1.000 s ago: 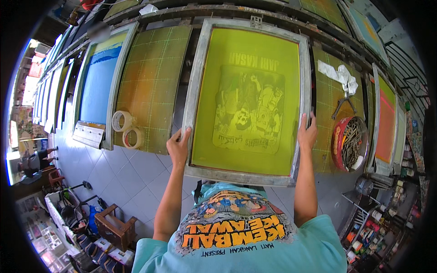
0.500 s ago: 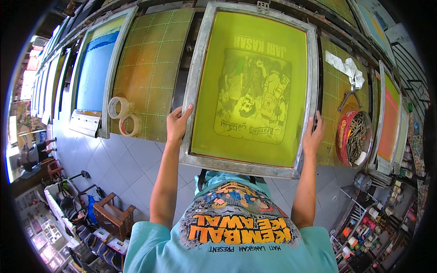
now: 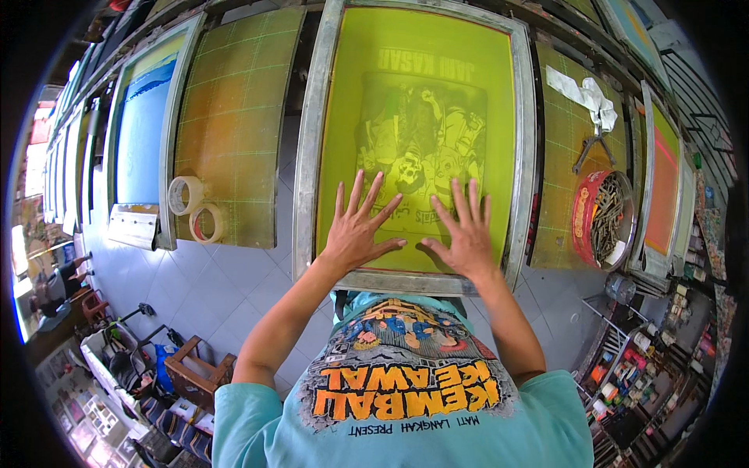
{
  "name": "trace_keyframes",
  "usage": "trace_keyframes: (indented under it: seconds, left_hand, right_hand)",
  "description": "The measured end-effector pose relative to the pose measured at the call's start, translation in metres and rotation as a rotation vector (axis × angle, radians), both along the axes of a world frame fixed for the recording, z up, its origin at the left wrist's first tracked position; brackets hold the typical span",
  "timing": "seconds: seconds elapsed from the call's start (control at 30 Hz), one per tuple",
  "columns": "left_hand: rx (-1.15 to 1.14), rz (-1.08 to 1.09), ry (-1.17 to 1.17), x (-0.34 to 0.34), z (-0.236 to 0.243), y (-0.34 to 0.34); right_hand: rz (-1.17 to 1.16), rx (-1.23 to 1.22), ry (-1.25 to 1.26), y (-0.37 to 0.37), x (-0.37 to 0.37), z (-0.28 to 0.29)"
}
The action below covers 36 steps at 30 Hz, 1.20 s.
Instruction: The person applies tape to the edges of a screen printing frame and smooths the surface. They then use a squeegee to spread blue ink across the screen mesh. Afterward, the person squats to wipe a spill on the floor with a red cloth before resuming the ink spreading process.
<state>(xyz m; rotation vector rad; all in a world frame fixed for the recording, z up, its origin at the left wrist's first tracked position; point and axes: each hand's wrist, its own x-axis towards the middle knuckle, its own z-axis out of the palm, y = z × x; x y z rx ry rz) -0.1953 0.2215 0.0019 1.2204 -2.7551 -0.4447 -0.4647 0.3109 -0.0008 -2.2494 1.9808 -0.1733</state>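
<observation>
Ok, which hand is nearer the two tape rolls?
Left. The left hand lies flat on the yellow screen, on the side toward the tape rolls. The right hand rests farther along the screen, away from them.

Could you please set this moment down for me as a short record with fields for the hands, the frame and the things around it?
left hand: flat, fingers spread, on the yellow mesh
right hand: flat, fingers spread, beside the left
screen frame: metal-edged, yellow mesh with a dark picture stencil, lying on the long table
left of frame: two tape rolls on a gridded board
right of frame: red round tin of small sticks; white rag above it
hands hold: nothing
</observation>
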Motion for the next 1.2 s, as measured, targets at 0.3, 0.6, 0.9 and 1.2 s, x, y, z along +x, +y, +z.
trace_keyframes:
  seconds: [0.3, 0.6, 0.9, 1.2]
  left_hand:
    - [0.121, -0.033, -0.009, -0.006, 0.003, -0.001]
    - [-0.36, 0.864, 0.484, 0.152, 0.047, -0.017]
    - [-0.185, 0.606, 0.073, 0.336, 0.03, -0.034]
    - [-0.009, 0.4, 0.03, 0.374, 0.014, -0.083]
  right_hand:
    - [-0.04, 0.224, -0.137, -0.006, 0.011, 0.017]
    - [-0.179, 0.141, -0.228, -0.036, 0.053, 0.055]
    - [0.097, -0.042, -0.418, -0.069, 0.253, 0.079]
    - [0.075, -0.088, -0.381, -0.065, 0.417, 0.078]
